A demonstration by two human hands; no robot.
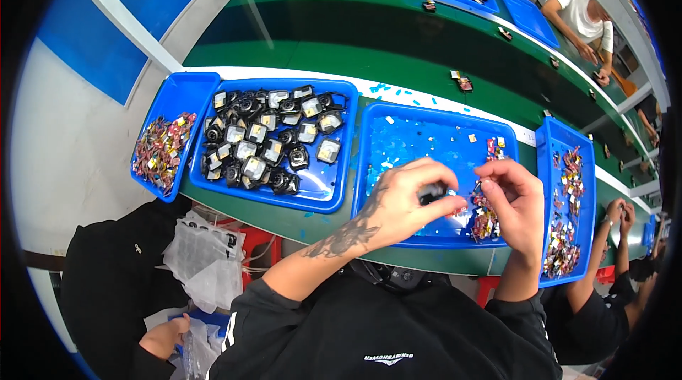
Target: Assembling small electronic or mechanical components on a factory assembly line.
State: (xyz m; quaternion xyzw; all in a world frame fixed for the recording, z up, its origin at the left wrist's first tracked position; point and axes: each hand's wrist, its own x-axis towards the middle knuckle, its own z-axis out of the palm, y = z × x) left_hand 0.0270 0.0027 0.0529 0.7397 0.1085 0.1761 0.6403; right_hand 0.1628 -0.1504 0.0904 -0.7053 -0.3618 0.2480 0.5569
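A black shirt [383,330] is filling the foreground, its wearer working at a green desk [312,228]. The left hand [433,199] is curling thumb and fingers around a small black part [430,193] above the middle blue tray [440,124]. The right hand [497,192] is holding thumb and fingertips nearly together; I cannot tell whether they are pinching anything. Near it, small red-and-gold pieces [484,225] are lying heaped in that tray. Black housings [254,167] are crowding the tray to the left. Beyond, a co-worker in white [579,18] is leaning forward.
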